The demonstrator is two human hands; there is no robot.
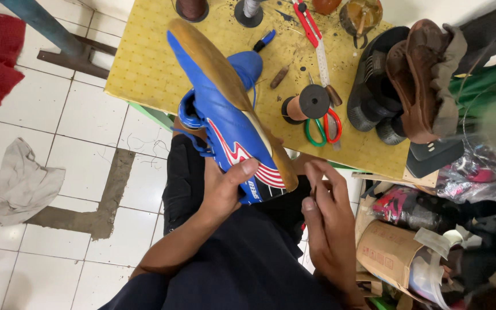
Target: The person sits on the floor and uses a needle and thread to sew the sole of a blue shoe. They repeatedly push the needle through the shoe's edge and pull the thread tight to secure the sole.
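Note:
A blue sports shoe (220,109) with red and white stripes and a tan sole lies on its side over my lap, toe end toward me. My left hand (225,189) grips it near the toe, thumb across the blue upper. My right hand (328,212) hovers just right of the shoe's tip, fingers curled and pinched together; whether a needle or thread sits between them is too small to tell.
A yellow pegboard table (144,63) holds a dark thread spool (308,103), scissors with red and green handles (324,127), a red cutter (307,22) and a pile of black and brown shoes (403,80). A cardboard box (388,252) stands at right, rags (18,183) on the tiled floor.

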